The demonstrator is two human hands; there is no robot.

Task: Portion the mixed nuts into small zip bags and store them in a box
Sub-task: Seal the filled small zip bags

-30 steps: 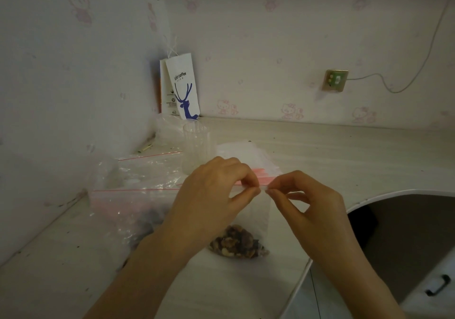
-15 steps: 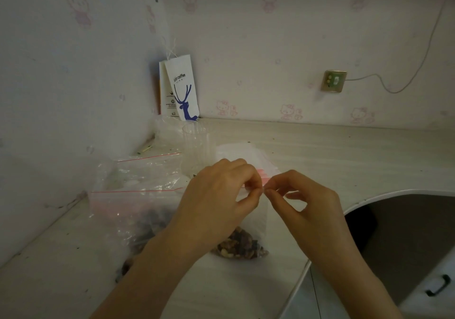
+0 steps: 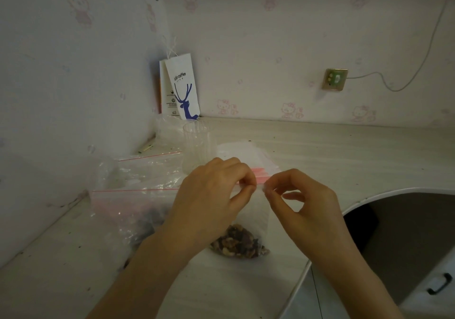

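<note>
A small clear zip bag stands upright over the desk with a clump of mixed nuts at its bottom. My left hand pinches the bag's top edge between thumb and forefinger. My right hand pinches the same top edge just to the right, fingertips nearly meeting the left ones. A large clear zip bag with a pink seal line lies to the left and holds dark nuts, partly hidden by my left forearm. Behind my hands lies a stack of empty small bags with pink strips.
A clear plastic cup stands behind the left hand. A white paper coffee bag leans in the wall corner. The pale desk ends in a curved edge at the right, with a dark drop beyond it. A wall socket sits on the back wall.
Both hands stay pinched on the small bag's top; the fingertips have drawn slightly closer together. The bag has barely moved.
</note>
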